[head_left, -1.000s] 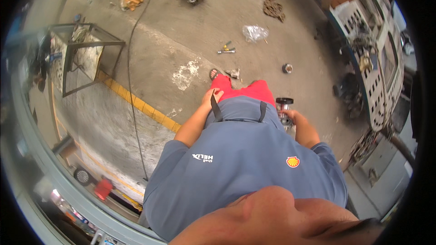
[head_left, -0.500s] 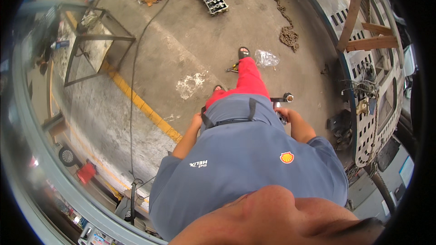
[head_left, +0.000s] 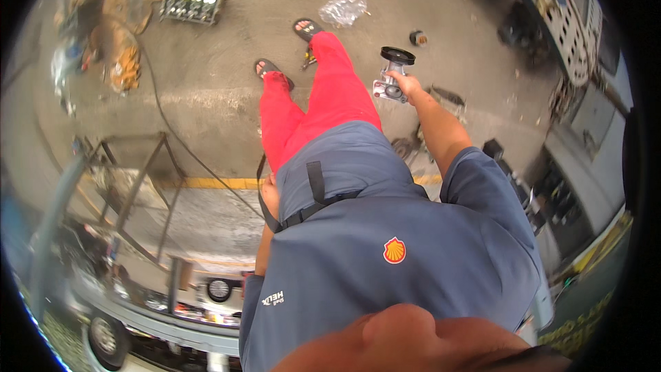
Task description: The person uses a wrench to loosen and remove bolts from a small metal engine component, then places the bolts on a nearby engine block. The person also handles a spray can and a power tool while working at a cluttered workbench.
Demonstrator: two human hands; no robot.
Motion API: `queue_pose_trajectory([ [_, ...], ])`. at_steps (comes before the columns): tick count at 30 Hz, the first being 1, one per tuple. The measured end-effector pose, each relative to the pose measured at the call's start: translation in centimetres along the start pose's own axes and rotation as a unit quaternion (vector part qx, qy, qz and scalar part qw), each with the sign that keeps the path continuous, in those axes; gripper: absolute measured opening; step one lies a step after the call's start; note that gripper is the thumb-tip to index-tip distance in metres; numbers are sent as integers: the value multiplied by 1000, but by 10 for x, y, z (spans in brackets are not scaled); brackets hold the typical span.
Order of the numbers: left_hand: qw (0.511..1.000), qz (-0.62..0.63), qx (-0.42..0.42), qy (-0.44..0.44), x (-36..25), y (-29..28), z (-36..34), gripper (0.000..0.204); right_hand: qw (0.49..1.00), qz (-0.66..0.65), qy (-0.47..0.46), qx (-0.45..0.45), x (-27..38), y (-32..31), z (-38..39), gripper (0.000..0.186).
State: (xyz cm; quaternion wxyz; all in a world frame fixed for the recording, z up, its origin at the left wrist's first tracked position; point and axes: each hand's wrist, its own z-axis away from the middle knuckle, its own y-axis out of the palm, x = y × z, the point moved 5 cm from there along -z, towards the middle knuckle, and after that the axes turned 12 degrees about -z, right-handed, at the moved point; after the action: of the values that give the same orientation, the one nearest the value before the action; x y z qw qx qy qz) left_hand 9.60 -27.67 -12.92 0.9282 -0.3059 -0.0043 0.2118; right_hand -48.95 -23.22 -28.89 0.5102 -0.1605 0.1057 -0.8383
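My right hand (head_left: 406,89) is closed around the silver cast housing of a water pump (head_left: 394,89) with a round black pulley on its far end. It is held out to the right of my legs, above the floor. My left hand (head_left: 271,194) hangs at my left hip, beside the black strap (head_left: 266,207) of my belt; its fingers are mostly hidden. On the floor near my sandals lies a yellow-and-black tool (head_left: 309,59). A small round dark part (head_left: 418,38) sits on the floor beyond the pump.
An engine cylinder head (head_left: 191,5) and orange gloves (head_left: 126,69) lie at the far left. Clear plastic wrap (head_left: 343,10) is ahead. A cable (head_left: 162,114) crosses the floor near a metal frame stand (head_left: 127,207). A perforated metal frame (head_left: 575,41) stands at right.
My body has turned, so the floor and its objects have shifted in view. My right hand has swung out away from my hip with the water pump. The left hand stays by the hip.
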Motion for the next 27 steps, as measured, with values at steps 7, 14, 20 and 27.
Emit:
queue_pose_trajectory([
  [7, 976, -156, 75, 129, 8, -90, -67, 35, 966, -203, 140, -73, -282, -2, 8, 83],
  [14, 949, -214, 134, 190, 16, -145, -128, 40, 900, -292, 304, 112, -418, 186, 158, 59],
  [20, 952, -169, 167, 194, -10, -141, -119, 49, 909, -162, 332, 194, -457, 249, 228, 55],
  [27, 946, -208, 167, 182, -21, -122, -109, 51, 914, -216, 328, 99, -475, 268, 227, 67],
])
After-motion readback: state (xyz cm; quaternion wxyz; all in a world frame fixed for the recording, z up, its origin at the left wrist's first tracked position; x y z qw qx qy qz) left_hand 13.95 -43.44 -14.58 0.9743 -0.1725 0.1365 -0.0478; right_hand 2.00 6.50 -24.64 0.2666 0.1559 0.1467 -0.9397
